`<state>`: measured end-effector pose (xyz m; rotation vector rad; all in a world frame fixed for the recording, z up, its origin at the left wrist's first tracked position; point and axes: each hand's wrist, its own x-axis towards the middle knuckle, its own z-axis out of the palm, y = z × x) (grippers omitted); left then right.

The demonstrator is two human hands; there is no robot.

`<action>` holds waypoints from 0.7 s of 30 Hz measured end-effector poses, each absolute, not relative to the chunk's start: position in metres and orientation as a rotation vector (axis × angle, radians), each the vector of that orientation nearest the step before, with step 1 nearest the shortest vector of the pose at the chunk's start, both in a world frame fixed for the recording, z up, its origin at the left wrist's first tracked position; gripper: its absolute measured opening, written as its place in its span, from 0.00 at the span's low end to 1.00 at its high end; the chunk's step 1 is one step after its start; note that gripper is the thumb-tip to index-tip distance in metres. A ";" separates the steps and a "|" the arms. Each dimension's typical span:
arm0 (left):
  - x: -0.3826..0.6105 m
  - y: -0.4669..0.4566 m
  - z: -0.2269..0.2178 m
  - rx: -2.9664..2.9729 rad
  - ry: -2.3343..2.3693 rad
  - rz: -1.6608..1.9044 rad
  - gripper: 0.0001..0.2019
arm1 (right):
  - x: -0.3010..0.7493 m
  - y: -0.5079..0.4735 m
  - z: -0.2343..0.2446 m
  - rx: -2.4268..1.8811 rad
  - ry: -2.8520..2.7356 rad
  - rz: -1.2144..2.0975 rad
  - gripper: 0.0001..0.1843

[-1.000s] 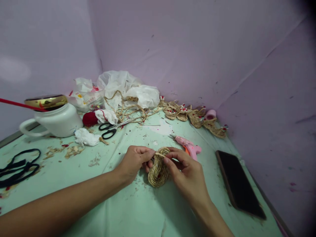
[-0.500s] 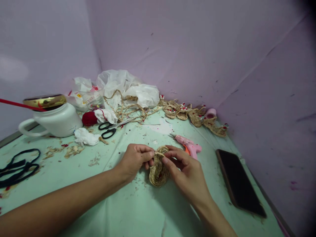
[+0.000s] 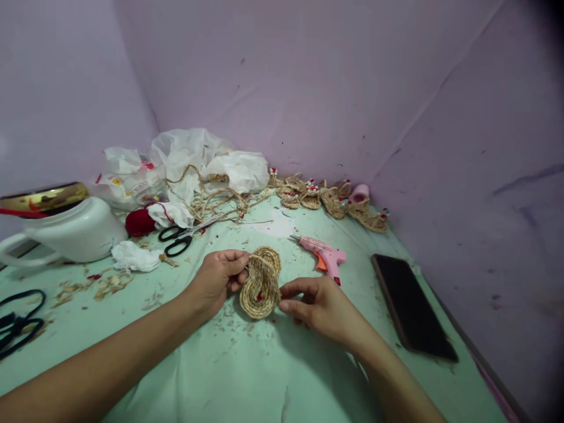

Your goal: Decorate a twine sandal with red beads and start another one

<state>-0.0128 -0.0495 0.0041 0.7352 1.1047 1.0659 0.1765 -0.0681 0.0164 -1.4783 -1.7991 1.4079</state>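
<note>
A small coiled straw slipper (image 3: 252,296), shaped like a figure eight with a red spot near its lower end, is held up over the table between both hands. My left hand (image 3: 217,278) pinches its upper left edge, where a thin braided strand crosses the top of the slipper. At the lower right edge, my right hand (image 3: 318,306) grips the slipper between thumb and forefinger. Just beyond the right hand, a pink glue gun (image 3: 324,252) with an orange trigger lies on its side, nozzle pointing to the far left.
Black-handled scissors (image 3: 176,239), red yarn (image 3: 140,222) and braided straw cord (image 3: 207,202) lie left. Behind them are white plastic bags (image 3: 240,170). Several straw slippers (image 3: 333,202) line the wall. A phone (image 3: 414,308) lies right, a white mug (image 3: 81,232) left.
The view has swung right, shifting everything leftward. My right hand has moved from the slipper's upper end down to its lower right edge, so more of the slipper's face shows.
</note>
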 end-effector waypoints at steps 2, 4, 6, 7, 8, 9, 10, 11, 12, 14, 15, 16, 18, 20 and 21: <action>-0.012 -0.050 0.004 0.735 1.107 1.062 0.10 | 0.176 -0.068 0.016 -1.483 -1.783 1.406 0.06; -0.012 -0.050 0.004 0.734 1.109 1.058 0.11 | 0.177 -0.068 0.016 -1.488 -1.781 1.338 0.05; -0.011 -0.050 0.005 0.736 1.112 1.056 0.10 | 0.178 -0.068 0.016 -1.475 -1.763 1.259 0.04; -0.011 -0.050 0.005 0.737 1.113 1.056 0.10 | 0.178 -0.068 0.016 -1.457 -1.748 1.218 0.04; -0.010 -0.050 0.005 0.738 1.113 1.057 0.10 | 0.178 -0.069 0.016 -1.433 -1.734 1.174 0.03; -0.010 -0.050 0.005 0.740 1.112 1.058 0.10 | 0.177 -0.069 0.015 -1.408 -1.717 1.126 0.03; -0.010 -0.051 0.005 0.742 1.110 1.057 0.10 | 0.177 -0.069 0.013 -1.383 -1.692 1.079 0.02; -0.011 -0.051 0.005 0.744 1.108 1.056 0.10 | 0.175 -0.068 0.012 -1.357 -1.656 1.043 0.02; -0.011 -0.051 0.005 0.746 1.107 1.053 0.10 | 0.174 -0.068 0.010 -1.328 -1.605 1.029 0.02; -0.011 -0.052 0.004 0.749 1.106 1.048 0.10 | 0.170 -0.067 0.007 -1.279 -1.476 1.061 0.03; -0.011 -0.052 0.004 0.751 1.105 1.044 0.10 | 0.169 -0.066 0.005 -1.262 -1.414 1.085 0.04; -0.011 -0.053 0.003 0.755 1.104 1.039 0.10 | 0.167 -0.065 0.004 -1.249 -1.357 1.111 0.06; -0.011 -0.053 0.002 0.768 1.099 1.026 0.10 | 0.164 -0.064 0.002 -1.236 -1.278 1.145 0.06; -0.011 -0.053 0.002 0.783 1.096 1.018 0.10 | 0.163 -0.062 0.001 -1.229 -1.237 1.169 0.04; -0.010 -0.053 0.003 0.790 1.097 1.016 0.10 | 0.162 -0.062 0.000 -1.225 -1.227 1.179 0.04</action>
